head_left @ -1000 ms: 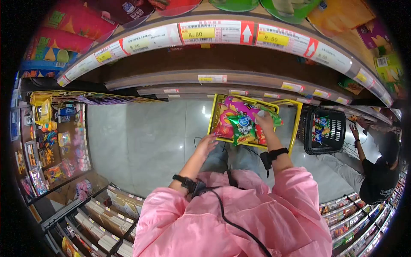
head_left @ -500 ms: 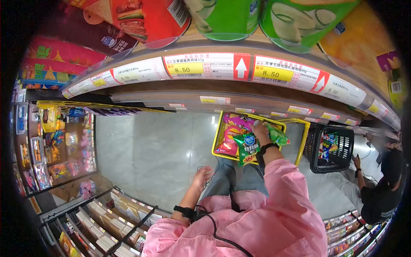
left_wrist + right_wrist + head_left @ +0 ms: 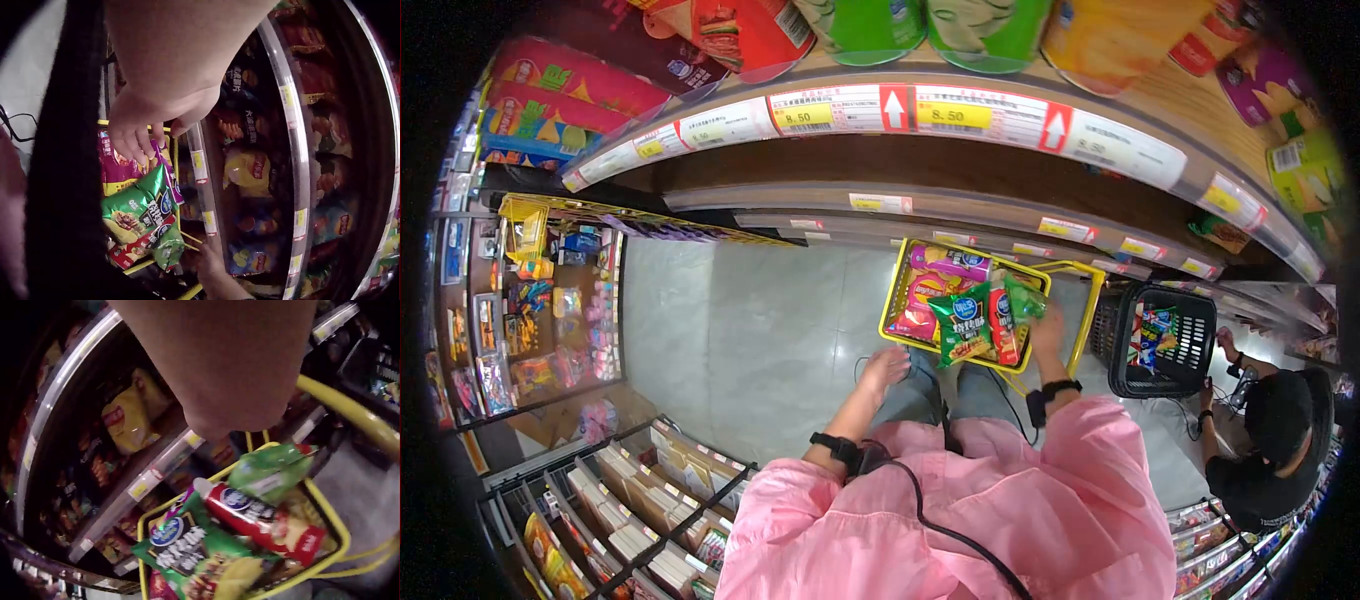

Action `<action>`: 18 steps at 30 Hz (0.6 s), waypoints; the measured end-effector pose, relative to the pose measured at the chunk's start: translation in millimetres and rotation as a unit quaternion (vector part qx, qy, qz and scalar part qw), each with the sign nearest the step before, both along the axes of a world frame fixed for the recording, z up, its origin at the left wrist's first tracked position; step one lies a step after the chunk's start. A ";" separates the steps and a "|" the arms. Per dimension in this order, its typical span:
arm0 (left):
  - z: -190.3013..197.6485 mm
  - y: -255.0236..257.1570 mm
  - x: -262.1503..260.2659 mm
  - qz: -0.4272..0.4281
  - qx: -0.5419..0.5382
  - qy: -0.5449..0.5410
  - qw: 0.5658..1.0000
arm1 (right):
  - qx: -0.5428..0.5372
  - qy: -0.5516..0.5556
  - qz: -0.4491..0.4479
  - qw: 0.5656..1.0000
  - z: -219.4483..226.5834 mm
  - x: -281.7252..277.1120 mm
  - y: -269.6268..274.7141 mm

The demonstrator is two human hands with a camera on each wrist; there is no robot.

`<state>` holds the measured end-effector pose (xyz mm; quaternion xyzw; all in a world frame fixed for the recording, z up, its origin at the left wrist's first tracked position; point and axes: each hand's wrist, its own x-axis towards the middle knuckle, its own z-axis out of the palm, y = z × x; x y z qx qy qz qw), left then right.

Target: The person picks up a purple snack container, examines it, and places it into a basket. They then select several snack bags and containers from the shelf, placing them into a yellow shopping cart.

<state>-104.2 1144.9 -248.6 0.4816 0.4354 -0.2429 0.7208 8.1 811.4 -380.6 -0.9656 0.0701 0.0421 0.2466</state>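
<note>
A yellow basket [image 3: 889, 305] holds snack packs: a green bag of chips [image 3: 962, 325] at the front, a red chip tube [image 3: 1003, 322] beside it, a pink bag [image 3: 922, 295] and a purple pack [image 3: 950, 262] behind. At the right end a smaller green packet [image 3: 1025, 299] lies on top, crumpled. My right hand [image 3: 1048, 332] is at that packet's right edge by the basket rim; its fingers are mostly hidden, so I cannot tell whether they grip it. My left hand [image 3: 885, 368] hovers near the basket's front left corner, fingers loosely extended and holding nothing.
Shelves with price labels [image 3: 955, 114] and chip bags run across the front. A black basket [image 3: 1160, 375] with snacks stands to the right, next to a person in black [image 3: 1270, 450]. A yellow wire rack [image 3: 525, 228] is at the left; grey tiles [image 3: 730, 320] cover the floor.
My right hand has moved from the purple pack to the small green packet at the right end, uncovering the red tube. My left hand moved away from the basket, then closer again.
</note>
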 end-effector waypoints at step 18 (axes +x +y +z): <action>-1.7 -75.3 -36.7 -0.028 0.003 -0.033 0.999 | 0.022 0.329 -0.106 0.938 -20.3 -111.1 -111.7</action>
